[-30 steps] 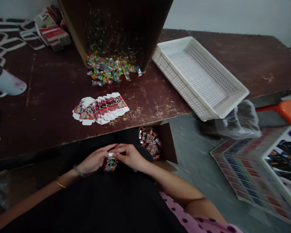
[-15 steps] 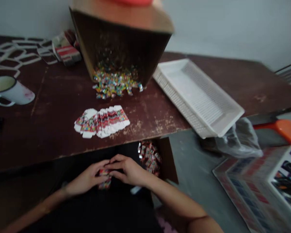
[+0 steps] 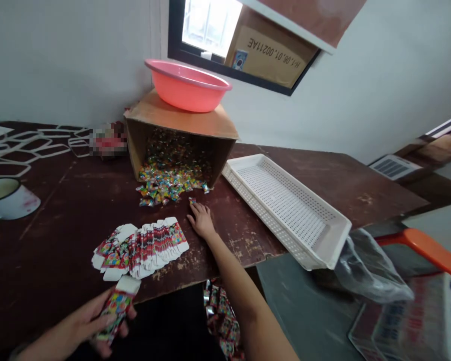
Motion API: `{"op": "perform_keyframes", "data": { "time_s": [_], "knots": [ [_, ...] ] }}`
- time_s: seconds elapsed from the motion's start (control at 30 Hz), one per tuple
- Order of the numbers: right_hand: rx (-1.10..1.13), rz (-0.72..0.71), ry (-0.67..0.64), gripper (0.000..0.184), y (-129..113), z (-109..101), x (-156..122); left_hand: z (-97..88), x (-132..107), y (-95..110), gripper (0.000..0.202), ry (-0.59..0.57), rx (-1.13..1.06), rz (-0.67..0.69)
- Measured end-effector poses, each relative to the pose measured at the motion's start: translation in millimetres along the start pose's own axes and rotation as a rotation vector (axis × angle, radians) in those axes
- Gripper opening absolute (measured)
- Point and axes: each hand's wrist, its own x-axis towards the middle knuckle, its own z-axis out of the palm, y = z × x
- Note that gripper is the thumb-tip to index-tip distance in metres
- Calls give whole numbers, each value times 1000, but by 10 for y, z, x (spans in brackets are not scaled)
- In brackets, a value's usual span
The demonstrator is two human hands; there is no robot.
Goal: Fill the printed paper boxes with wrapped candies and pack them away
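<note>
"Progress?"
"Left hand [image 3: 83, 323] grips one carton [image 3: 119, 303], flap open; right hand [image 3: 202, 220], fingers spread, touches a candy packet [image 3: 192, 200] on the worktop [image 3: 67, 225]."
"Outstanding?"
"Fanned flat cartons [image 3: 154, 250], loose candy [image 3: 169, 183]; packs [image 3: 223, 317] below appear done."

Flattened boxes [image 3: 150, 250] lie before the carton [image 3: 195, 123], the crate [image 3: 281, 203] to its right.

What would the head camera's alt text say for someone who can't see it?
A person's left hand holds a small carton, while the right hand touches a wrapped candy on a brown table. Flat cartons and a cardboard box of candies are nearby.
</note>
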Motion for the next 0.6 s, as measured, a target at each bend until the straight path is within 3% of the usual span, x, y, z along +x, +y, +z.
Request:
{"op": "perform_keyframes", "data": {
  "time_s": [0.1,0.2,0.23,0.3,0.4,0.5,0.6],
  "knots": [
    [3,12,2,52,-63,12,-776,283,184,333,32,28,-113,100],
    [62,-37,-18,65,-195,-20,-1555,506,401,421,35,24,-178,132],
    [99,-44,-27,63,-260,-31,-1766,563,465,408,35,8,-180,134],
    [206,-11,-16,39,-427,-60,-2069,656,562,354,32,-16,-166,127],
    [502,110,43,23,-750,-149,-2174,770,623,261,31,-26,-115,120],
    [820,214,36,21,-1046,-302,-1939,863,597,199,41,-28,-14,145],
    [915,267,18,21,-1185,-428,-1619,920,505,193,45,-45,83,184]
  ]
}}
